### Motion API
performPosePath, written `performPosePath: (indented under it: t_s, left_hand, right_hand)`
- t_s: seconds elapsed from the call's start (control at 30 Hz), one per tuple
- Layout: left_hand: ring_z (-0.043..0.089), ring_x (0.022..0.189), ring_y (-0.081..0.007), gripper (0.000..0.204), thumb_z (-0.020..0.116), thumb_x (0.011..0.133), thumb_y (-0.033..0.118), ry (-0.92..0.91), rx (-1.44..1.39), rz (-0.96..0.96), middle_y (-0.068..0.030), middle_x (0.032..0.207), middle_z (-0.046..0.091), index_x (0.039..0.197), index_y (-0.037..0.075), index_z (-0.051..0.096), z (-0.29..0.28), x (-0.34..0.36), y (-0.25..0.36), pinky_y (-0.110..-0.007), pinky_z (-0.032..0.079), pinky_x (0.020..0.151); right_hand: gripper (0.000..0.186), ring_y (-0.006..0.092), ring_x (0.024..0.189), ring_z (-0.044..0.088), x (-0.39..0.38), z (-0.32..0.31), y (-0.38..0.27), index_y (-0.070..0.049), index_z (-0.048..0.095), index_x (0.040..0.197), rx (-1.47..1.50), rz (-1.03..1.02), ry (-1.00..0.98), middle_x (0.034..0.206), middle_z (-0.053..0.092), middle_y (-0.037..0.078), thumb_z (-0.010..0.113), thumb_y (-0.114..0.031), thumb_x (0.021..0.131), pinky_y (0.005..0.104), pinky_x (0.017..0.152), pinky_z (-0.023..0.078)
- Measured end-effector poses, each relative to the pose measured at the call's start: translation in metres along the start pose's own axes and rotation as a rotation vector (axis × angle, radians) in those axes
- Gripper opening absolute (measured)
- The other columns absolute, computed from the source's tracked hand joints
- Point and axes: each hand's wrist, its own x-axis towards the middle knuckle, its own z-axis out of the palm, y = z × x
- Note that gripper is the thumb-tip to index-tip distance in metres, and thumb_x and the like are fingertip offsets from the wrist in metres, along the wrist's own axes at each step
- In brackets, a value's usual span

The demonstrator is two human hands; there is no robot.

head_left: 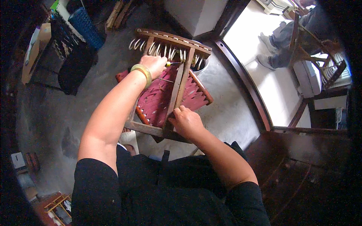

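A wooden chair frame (183, 73) stands tilted in front of me. White cord loops (171, 51) hang in a row from its far rail. Stretched lower in the frame is dark red material (160, 96) with a jagged edge. My left hand (152, 66), a pale bangle at its wrist, is closed near the loops around a small tool with a yellow handle end (168, 64) and a thin shaft; most of the handle is hidden in the fist. My right hand (186, 122) grips the lower part of the slanting wooden bar, its fingertips curled over the edge.
Behind the frame sits a round container (201, 67), mostly hidden. A dark door sill (245, 84) runs along the right; beyond it a person in grey trousers (286, 35) is by another wooden frame (301, 56). A cardboard piece (36, 52) and blue roll (86, 28) stand left.
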Motion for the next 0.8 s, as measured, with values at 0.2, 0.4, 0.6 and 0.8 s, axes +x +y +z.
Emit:
performPosePath:
  t_s: [0.2, 0.4, 0.6, 0.8]
  left_hand:
    - [0.064, 0.074, -0.032, 0.025, 0.057, 0.085, 0.034, 0.027, 0.004, 0.053, -0.0124, 0.081, 0.064, 0.088, 0.009, 0.055, 0.009, 0.007, 0.0, -0.044, 0.051, 0.064]
    - [0.062, 0.08, -0.0338, 0.029, 0.059, 0.083, 0.036, 0.025, -0.051, -0.022, -0.0138, 0.085, 0.064, 0.089, 0.008, 0.055, -0.003, 0.0, -0.002, -0.044, 0.05, 0.067]
    - [0.062, 0.086, -0.0347, 0.031, 0.064, 0.079, 0.033, -0.035, -0.124, -0.136, -0.0151, 0.089, 0.064, 0.099, 0.011, 0.056, -0.024, -0.041, -0.013, -0.046, 0.049, 0.071]
    - [0.061, 0.094, -0.0315, 0.043, 0.069, 0.072, 0.026, -0.083, -0.402, -0.228, -0.0174, 0.098, 0.064, 0.109, 0.008, 0.057, -0.038, -0.07, -0.034, -0.039, 0.047, 0.082]
  right_hand:
    - [0.032, 0.0347, 0.077, 0.061, 0.001, -0.001, -0.001, -0.002, 0.058, 0.084, -0.019, 0.04, -0.042, 0.084, 0.059, 0.016, 0.061, -0.034, 0.081, 0.0433, 0.067, 0.051]
    - [0.03, 0.0348, 0.077, 0.062, 0.002, -0.001, 0.001, -0.003, 0.056, 0.096, -0.046, 0.056, -0.067, 0.087, 0.061, 0.017, 0.059, -0.031, 0.083, 0.0432, 0.066, 0.051]
    - [0.059, 0.0364, 0.074, 0.064, 0.007, -0.011, 0.018, -0.007, 0.033, 0.136, -0.068, 0.218, -0.015, 0.087, 0.065, 0.02, 0.056, -0.024, 0.084, 0.0446, 0.063, 0.05]
    - [0.061, 0.0241, 0.054, 0.06, 0.019, -0.002, 0.041, -0.006, 0.021, 0.142, 0.588, 0.352, 0.013, 0.073, 0.063, 0.015, 0.05, -0.015, 0.09, 0.0352, 0.046, 0.048]
